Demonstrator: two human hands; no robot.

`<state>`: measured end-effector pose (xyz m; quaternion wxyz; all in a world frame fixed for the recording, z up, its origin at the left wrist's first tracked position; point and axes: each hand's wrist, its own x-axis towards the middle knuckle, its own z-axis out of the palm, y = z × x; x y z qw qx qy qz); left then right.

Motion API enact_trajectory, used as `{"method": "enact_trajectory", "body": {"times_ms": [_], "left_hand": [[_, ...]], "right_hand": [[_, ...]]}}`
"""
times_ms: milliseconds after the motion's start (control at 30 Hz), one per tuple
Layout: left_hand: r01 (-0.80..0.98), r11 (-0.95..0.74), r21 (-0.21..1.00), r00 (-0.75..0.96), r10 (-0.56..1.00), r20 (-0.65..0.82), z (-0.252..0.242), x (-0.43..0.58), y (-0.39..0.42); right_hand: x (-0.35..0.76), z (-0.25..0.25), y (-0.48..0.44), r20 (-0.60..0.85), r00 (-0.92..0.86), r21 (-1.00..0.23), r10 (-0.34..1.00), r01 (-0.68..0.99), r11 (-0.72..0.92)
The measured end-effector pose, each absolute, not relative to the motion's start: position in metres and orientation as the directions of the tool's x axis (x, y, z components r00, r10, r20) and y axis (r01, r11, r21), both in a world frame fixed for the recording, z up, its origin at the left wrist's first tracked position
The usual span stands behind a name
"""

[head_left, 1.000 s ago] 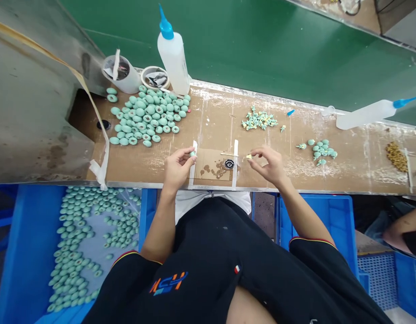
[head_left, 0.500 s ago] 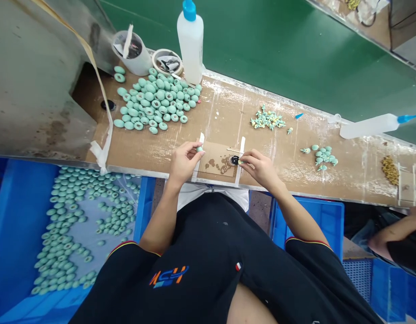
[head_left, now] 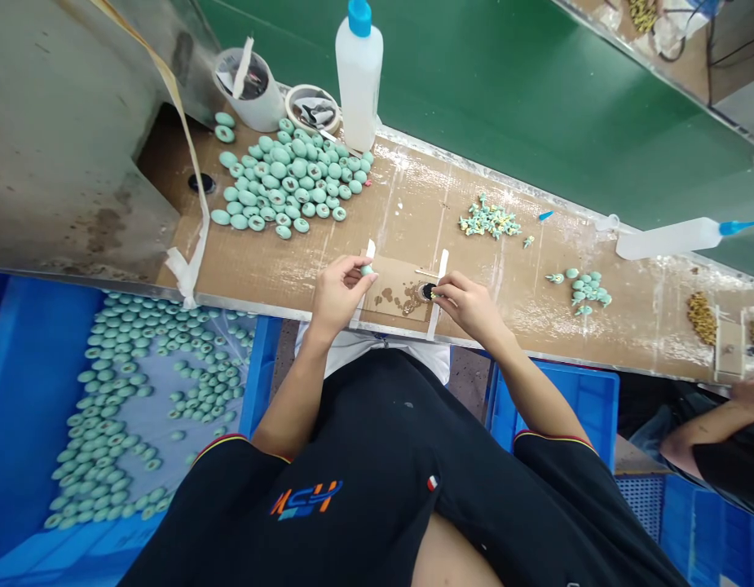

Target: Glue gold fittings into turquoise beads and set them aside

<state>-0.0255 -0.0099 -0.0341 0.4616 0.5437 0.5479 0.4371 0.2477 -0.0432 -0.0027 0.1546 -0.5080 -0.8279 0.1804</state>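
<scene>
Between the thumb and fingers of my left hand [head_left: 338,295] is a mint-green egg-shaped piece [head_left: 367,270], held just above the bench. My right hand [head_left: 470,305] pinches a small yellow and green figure piece [head_left: 436,294], mostly covered by the fingertips. That piece is at the rim of a small round pot of dark liquid [head_left: 426,290]; whether it touches the liquid I cannot tell. The pot sits on a stained cardboard sheet [head_left: 385,273] taped to the bench. A thin stick [head_left: 426,273] lies behind the pot.
A heap of green egg-shaped pieces [head_left: 291,175] lies back left, by a white bottle [head_left: 359,90]. Small figure pieces [head_left: 487,218] are piled back right. Another bottle [head_left: 668,239] lies on its side. A blue bin [head_left: 22,424] holds many green pieces. A co-worker's arm [head_left: 712,420] is at right.
My right hand's small piece has shifted slightly at the dark pot. My left hand keeps the green piece in almost the same place. The camera view has moved a little.
</scene>
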Motion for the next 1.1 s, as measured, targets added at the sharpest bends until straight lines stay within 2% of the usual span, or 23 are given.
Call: {"method": "enact_trajectory", "body": {"times_ms": [100,200,367,500,633,733,833,1100], "left_hand": [[0.153,0.032,0.988,0.021,0.999,-0.036,-0.031,-0.025,-0.01],[0.082,0.054,0.995,0.052,0.997,-0.058,-0.029,-0.026,-0.011],[-0.042,0.072,0.996,0.102,0.993,-0.068,-0.026,-0.021,-0.012],[-0.124,0.091,0.988,0.142,0.987,-0.074,-0.023,-0.013,-0.013],[-0.259,0.185,0.948,0.249,0.961,-0.119,-0.018,-0.003,-0.016],[-0.358,0.226,0.906,0.297,0.948,-0.119,-0.012,0.006,-0.019],[-0.409,0.229,0.883,0.327,0.94,-0.093,-0.006,0.012,-0.021],[-0.394,0.19,0.9,0.335,0.941,-0.052,0.002,0.015,-0.024]], "right_hand": [[0.247,0.0,-0.044,0.104,-0.446,-0.427,0.889,0.787,0.445],[0.246,0.004,-0.044,0.16,-0.42,-0.451,0.893,0.774,0.444],[0.242,0.012,-0.045,0.229,-0.366,-0.543,0.902,0.722,0.43],[0.235,0.02,-0.044,0.277,-0.258,-0.604,0.926,0.702,0.376],[0.218,0.024,-0.047,0.314,-0.115,-0.748,0.942,0.582,0.32],[0.201,0.024,-0.052,0.286,-0.02,-0.867,0.958,0.421,0.267],[0.189,0.023,-0.057,0.243,0.031,-0.932,0.97,0.286,0.224],[0.185,0.027,-0.06,0.239,0.045,-0.944,0.97,0.244,0.221]]}}
